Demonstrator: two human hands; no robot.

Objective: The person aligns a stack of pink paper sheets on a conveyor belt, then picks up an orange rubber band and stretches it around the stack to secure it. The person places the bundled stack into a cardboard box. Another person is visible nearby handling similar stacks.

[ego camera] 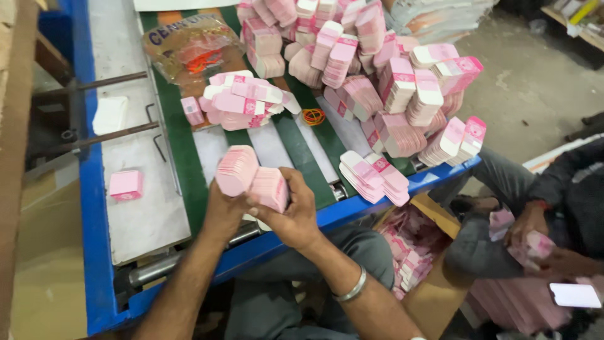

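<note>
Two hands clamp one fanned stack of pink flat cartons at near-centre, over the green belt: left hand w/ fingers closed under it, right hand wrapped round its right end. Far right: carton piles.

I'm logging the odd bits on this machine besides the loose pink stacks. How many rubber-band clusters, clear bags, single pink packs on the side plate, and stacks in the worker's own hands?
Orange rubber-band clusters: 1
Clear plastic bags: 1
Single pink packs: 1
Fanned pink stack held in left hand and right hand: 1
Total: 4
</note>
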